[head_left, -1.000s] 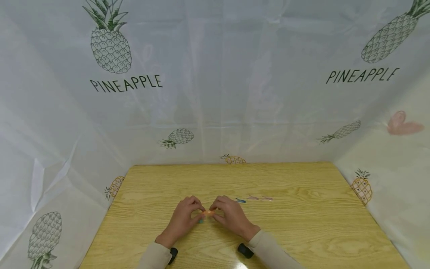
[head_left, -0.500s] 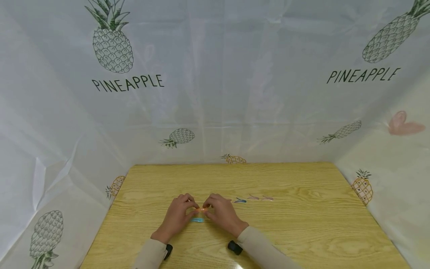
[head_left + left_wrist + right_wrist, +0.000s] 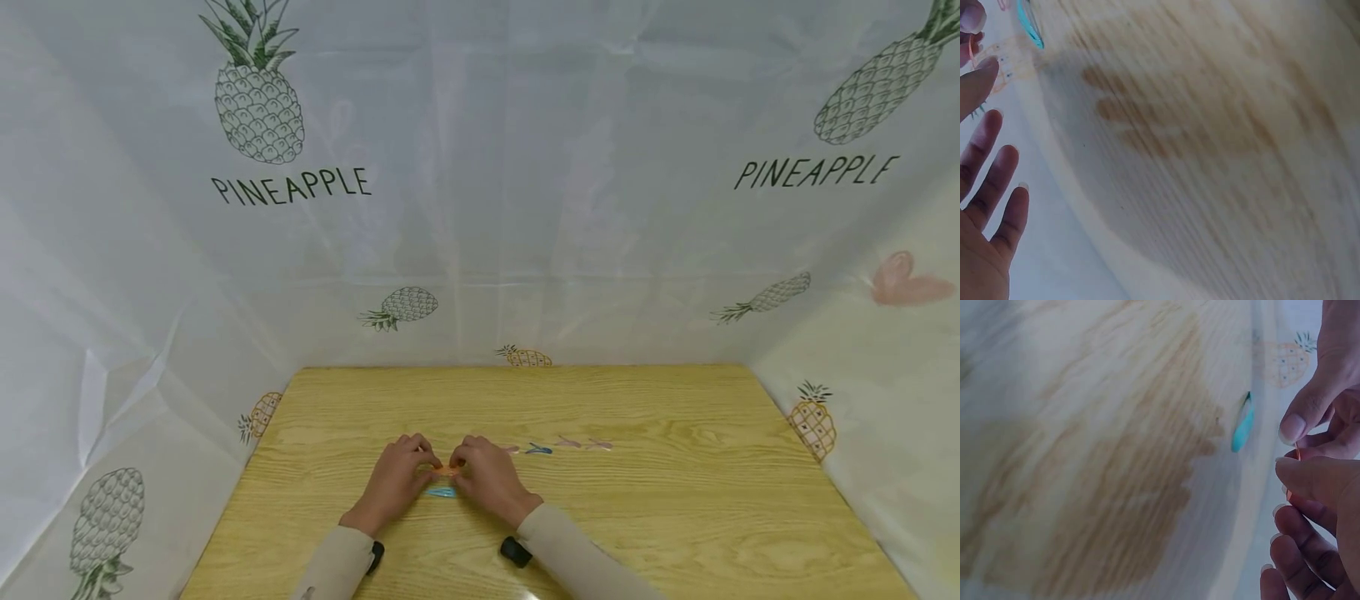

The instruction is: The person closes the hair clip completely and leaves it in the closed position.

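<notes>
Orange slim hair clip (image 3: 447, 472), just 1, is above the yellow wood-grain bench (image 3: 675, 508), pinched by left hand (image 3: 397, 479) and right hand (image 3: 486, 473). Flexing it seems the step; next calls for even finger pressure. Rightward lie 3 slim pink clips (image 3: 600, 445), 1 blue clip (image 3: 539, 449); nearer, 1 turquoise clip (image 3: 441, 492).

A slim orange hair clip (image 3: 447, 471), low and just left of center in the frame, is pinched by its ends between a person's left grip (image 3: 395, 479) and right grip (image 3: 489, 479), the fingertips covering much of it. A teal clip (image 3: 441, 492) lies crosswise on the wood-grain bench (image 3: 675, 517) just below. In a loose row toward the right lie a small pink clip (image 3: 512, 450), a blue clip (image 3: 540, 449) with arms spread, a pale pink clip (image 3: 568, 442) and, rightmost, a splayed mauve-pink clip (image 3: 599, 444).
</notes>
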